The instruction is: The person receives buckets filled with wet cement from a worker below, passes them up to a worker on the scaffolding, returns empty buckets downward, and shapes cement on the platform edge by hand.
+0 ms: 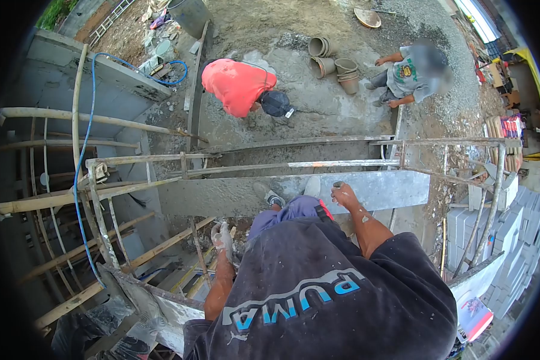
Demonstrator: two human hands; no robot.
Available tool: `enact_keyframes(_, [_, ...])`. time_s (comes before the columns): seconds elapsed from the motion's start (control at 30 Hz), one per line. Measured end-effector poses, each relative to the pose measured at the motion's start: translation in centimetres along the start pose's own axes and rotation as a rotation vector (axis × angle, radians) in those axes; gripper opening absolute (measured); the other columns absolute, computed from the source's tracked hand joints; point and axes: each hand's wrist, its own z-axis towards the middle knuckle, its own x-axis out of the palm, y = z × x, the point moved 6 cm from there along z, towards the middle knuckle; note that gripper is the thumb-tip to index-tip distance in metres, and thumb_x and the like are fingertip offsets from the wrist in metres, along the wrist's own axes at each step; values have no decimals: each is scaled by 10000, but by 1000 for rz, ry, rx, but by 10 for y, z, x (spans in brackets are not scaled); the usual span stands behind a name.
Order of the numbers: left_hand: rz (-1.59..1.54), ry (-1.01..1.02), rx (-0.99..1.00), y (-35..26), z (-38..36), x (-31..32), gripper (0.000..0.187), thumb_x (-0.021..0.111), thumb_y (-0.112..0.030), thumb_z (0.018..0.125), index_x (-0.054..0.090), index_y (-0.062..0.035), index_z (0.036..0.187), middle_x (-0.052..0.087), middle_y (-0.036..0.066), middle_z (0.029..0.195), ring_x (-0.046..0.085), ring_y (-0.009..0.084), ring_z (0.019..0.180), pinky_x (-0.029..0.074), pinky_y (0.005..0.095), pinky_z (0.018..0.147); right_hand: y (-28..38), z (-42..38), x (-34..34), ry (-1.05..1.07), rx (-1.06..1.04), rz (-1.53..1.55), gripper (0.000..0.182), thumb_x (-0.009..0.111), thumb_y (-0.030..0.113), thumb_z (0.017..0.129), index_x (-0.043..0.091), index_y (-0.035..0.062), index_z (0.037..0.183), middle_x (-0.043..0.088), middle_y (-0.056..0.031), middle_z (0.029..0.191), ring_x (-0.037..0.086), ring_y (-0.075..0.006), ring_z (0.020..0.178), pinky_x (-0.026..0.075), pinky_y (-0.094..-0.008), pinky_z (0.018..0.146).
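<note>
My left hand, coated in grey cement, hangs beside my body near an upright wooden pole. Its fingers look stretched out, with nothing visible in them. On the other side, my right hand is held above a grey plank; its fingers are bent but apart, with a dark patch at the tips. I stand on this plank, its left part smeared with wet cement. A wooden rail runs in front of my feet.
Below, a person in a red shirt bends over wet concrete, and another person is at the right near stacked buckets. Bamboo poles and a blue hose are left; grey blocks lie right.
</note>
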Motion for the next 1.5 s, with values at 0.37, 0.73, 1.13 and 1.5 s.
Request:
enact_keyframes(0.37, [71, -101, -49, -31, -26, -14, 274, 661, -240, 857, 618, -3, 988, 642, 89, 893, 583, 180, 810, 460, 324, 745, 25, -14, -3, -50, -32, -6, 374, 541, 174, 861, 554, -57, 1154, 644, -126, 733, 626, -194, 563, 471, -327, 445])
enact_keyframes(0.73, [54, -150, -108, 3, -15, -17, 337, 679, -304, 841, 619, -7, 987, 640, 94, 899, 582, 193, 817, 463, 339, 753, 29, -3, 0, 23, -4, -93, 404, 533, 233, 897, 505, 7, 1230, 658, -112, 854, 633, -183, 638, 494, -336, 513])
enact_keyframes(1.13, [61, -138, -84, -18, -26, -17, 310, 676, -281, 845, 630, -12, 992, 647, 83, 880, 586, 175, 801, 466, 324, 733, 24, -2, 4, 37, -9, -93, 389, 526, 247, 899, 523, 8, 1206, 653, -108, 852, 627, -179, 648, 493, -338, 528])
enact_keyframes(1.5, [-36, -136, -93, -4, -28, -16, 227, 678, -219, 853, 634, -19, 953, 646, 55, 860, 583, 152, 778, 462, 304, 709, 27, -13, 8, -27, -22, -21, 344, 543, 205, 867, 557, -41, 1106, 645, -120, 747, 628, -188, 590, 480, -326, 471])
